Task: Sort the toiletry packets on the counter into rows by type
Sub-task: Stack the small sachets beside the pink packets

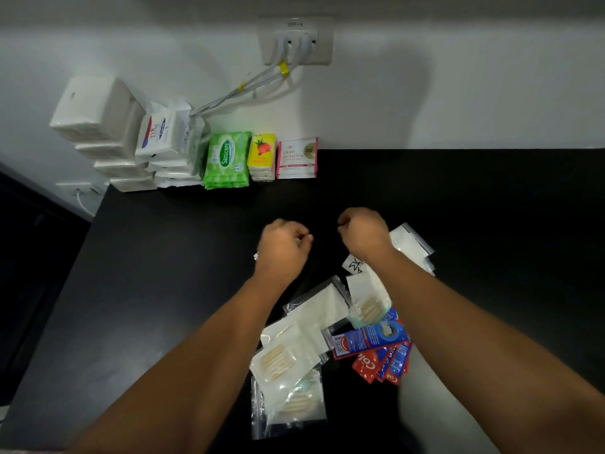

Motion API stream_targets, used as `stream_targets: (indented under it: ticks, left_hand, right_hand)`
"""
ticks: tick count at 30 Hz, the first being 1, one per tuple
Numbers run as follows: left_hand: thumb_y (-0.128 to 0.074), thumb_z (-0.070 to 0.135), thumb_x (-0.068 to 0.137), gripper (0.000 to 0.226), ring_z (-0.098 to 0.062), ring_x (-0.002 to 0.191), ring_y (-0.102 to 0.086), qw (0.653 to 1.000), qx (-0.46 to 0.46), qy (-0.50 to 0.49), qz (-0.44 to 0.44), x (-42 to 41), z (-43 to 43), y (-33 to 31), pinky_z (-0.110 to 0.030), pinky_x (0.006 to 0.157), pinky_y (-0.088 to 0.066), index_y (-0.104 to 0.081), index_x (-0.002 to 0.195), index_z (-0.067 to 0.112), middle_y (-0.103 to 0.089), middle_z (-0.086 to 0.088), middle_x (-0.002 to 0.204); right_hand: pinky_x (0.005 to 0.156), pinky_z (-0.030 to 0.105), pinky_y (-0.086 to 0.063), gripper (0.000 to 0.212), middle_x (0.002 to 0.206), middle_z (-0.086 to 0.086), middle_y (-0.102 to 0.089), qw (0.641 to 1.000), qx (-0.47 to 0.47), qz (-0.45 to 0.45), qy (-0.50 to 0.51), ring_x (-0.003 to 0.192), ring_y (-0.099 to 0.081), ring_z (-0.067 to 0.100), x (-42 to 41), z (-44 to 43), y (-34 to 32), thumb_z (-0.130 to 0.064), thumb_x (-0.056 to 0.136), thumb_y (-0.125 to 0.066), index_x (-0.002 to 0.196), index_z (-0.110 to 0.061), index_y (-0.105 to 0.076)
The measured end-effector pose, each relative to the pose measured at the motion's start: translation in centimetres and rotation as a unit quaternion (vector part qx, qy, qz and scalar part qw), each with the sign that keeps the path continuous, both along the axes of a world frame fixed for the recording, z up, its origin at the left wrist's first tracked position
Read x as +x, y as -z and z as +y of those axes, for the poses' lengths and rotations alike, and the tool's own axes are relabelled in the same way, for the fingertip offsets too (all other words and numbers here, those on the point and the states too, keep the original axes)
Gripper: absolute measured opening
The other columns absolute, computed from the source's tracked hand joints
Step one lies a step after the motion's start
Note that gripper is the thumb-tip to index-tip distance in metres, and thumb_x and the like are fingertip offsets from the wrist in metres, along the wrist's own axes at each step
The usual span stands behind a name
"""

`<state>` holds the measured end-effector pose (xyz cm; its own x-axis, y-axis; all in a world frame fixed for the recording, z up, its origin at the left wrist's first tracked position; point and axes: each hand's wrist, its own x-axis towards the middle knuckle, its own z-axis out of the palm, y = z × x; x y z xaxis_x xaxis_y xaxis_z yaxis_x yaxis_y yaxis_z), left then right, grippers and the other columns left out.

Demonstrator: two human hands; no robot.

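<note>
Several clear zip bags of cotton buds point(284, 358) heaped near, overlapping red-and-blue toothpaste sachets point(376, 352) just to the right; more white zip bags point(412, 247) beside the right wrist. Probably featherlight, limp and slick: best pinched at a sealed edge or corner. Left hand point(283, 247) and right hand point(363, 234) curled, knuckles up, over the black counter point(163, 257); cannot tell whether gripping anything. Far left, against the wall: green wipes pack point(226, 158), lined up with others.

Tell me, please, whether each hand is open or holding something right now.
Left hand: closed, pinching a small white item.
Right hand: fingers curled; any contents cannot be told.
</note>
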<state>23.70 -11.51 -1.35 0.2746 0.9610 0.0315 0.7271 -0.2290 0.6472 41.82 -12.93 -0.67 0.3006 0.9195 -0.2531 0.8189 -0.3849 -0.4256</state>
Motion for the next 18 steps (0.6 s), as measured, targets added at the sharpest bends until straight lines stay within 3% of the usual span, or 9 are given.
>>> stream_targets:
  ticks: [3, 6, 9, 14, 18]
  left_hand:
    - [-0.074, 0.028, 0.086, 0.024, -0.019, 0.092, -0.065, 0.993, -0.060, 0.091, 0.037, 3.7, -1.1, 0.1, -0.031, 0.084, -0.053, -0.075, 0.107, 0.015, -0.067, -0.006, 0.104]
    - [-0.077, 0.037, 0.082, 0.043, -0.025, 0.103, -0.062, 0.980, -0.085, 0.137, 0.113, 6.4, -1.9, 0.4, -0.037, 0.090, -0.053, -0.070, 0.118, 0.013, -0.063, -0.009, 0.114]
    - [-0.080, 0.042, 0.079, 0.054, -0.029, 0.110, -0.057, 0.971, -0.069, 0.143, 0.176, 7.7, -2.4, 0.6, -0.042, 0.092, -0.051, -0.066, 0.120, 0.009, -0.061, -0.012, 0.117]
    - [-0.074, 0.045, 0.084, 0.046, -0.027, 0.111, -0.058, 0.957, -0.055, 0.140, 0.248, 8.5, -2.7, 0.6, -0.043, 0.091, -0.051, -0.067, 0.117, 0.015, -0.066, -0.008, 0.113]
    - [-0.072, 0.041, 0.085, 0.042, -0.028, 0.111, -0.059, 0.963, -0.053, 0.128, 0.230, 8.2, -2.6, 0.6, -0.044, 0.092, -0.050, -0.066, 0.118, 0.015, -0.066, -0.008, 0.114]
  right_hand:
    - [0.082, 0.032, -0.054, 0.028, 0.116, 0.009, -0.068, 0.997, -0.051, -0.063, -0.005, 0.103, -0.065, 0.029, 3.0, -0.8, -0.4, -0.022, 0.093, -0.061, 0.119, -0.012, -0.067]
    - [0.071, 0.030, -0.051, 0.029, 0.100, 0.009, -0.069, 0.991, -0.094, -0.095, -0.005, 0.090, -0.066, 0.025, 4.8, -2.1, -0.5, -0.028, 0.088, -0.067, 0.110, -0.010, -0.067]
    - [0.078, 0.035, -0.056, 0.036, 0.097, 0.006, -0.069, 0.990, -0.112, -0.080, -0.011, 0.087, -0.065, 0.023, 5.3, -2.9, -0.2, -0.036, 0.082, -0.075, 0.107, -0.011, -0.067]
    - [0.079, 0.039, -0.058, 0.027, 0.092, 0.003, -0.069, 0.992, -0.105, -0.069, -0.018, 0.084, -0.066, 0.021, 5.0, -3.4, 0.1, -0.027, 0.082, -0.075, 0.107, -0.018, -0.068]
    - [0.080, 0.040, -0.058, 0.022, 0.092, 0.000, -0.070, 0.994, -0.100, -0.037, -0.029, 0.085, -0.066, 0.019, 4.7, -3.1, 0.0, -0.020, 0.085, -0.072, 0.107, -0.023, -0.069]
